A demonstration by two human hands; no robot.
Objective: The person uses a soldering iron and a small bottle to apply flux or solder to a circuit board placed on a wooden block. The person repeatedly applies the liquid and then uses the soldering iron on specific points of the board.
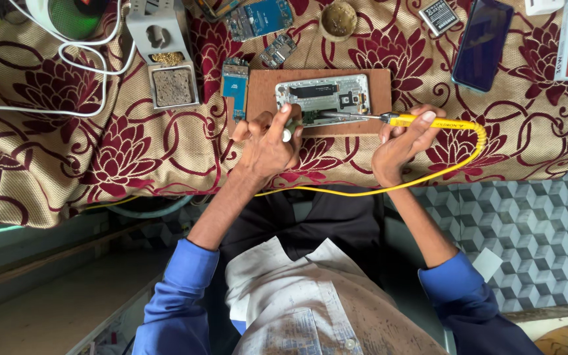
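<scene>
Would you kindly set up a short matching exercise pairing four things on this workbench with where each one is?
Things:
1. soldering iron
2. opened phone
3. dark blue phone
4. solder stand

Places:
A. on the wooden board
B. far left of the board, by the white cable
C. in the right hand
D. face down on the cloth, right of the board

Pairs: 1-C, 2-A, 3-D, 4-B
</scene>
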